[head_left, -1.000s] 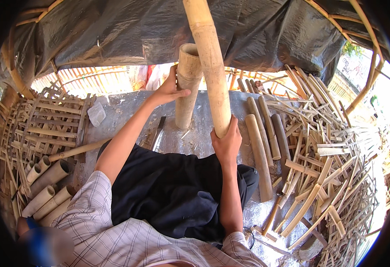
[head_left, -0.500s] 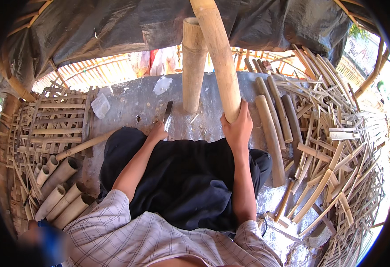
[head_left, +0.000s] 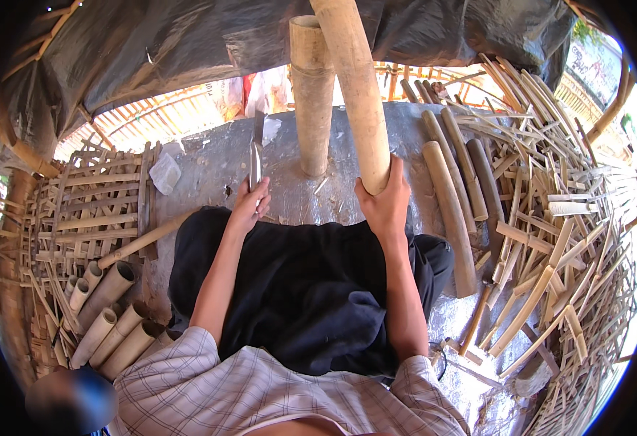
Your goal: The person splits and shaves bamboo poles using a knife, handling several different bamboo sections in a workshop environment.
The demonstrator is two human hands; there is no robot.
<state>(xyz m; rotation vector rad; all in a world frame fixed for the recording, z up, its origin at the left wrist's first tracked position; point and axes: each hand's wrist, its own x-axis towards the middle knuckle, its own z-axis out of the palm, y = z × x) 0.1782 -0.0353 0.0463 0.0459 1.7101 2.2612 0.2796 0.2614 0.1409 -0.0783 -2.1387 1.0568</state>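
My left hand (head_left: 249,203) is closed around a knife (head_left: 256,156), its long narrow metal blade pointing up and away from me. My right hand (head_left: 386,198) grips the near end of a thick, pale bamboo pole (head_left: 362,94). The pole slants up and to the left, and its far end runs out of the picture at the top. Just left of it a wide bamboo tube (head_left: 310,116) stands upright on the grey sheet (head_left: 209,167), open end up. The pole overlaps this tube's upper part; whether they touch I cannot tell. Dark cloth covers my lap (head_left: 289,291).
Several cut bamboo lengths (head_left: 449,211) lie to the right, beside a large heap of split bamboo strips (head_left: 551,218). At left are a woven bamboo panel (head_left: 97,203) and several hollow tubes (head_left: 119,327). A black plastic sheet (head_left: 173,58) hangs across the far side.
My left hand has risen from beside my lap, lifting the knife and turning its blade upright. The right hand keeps its grip on the bamboo pole. The view has shifted slightly.
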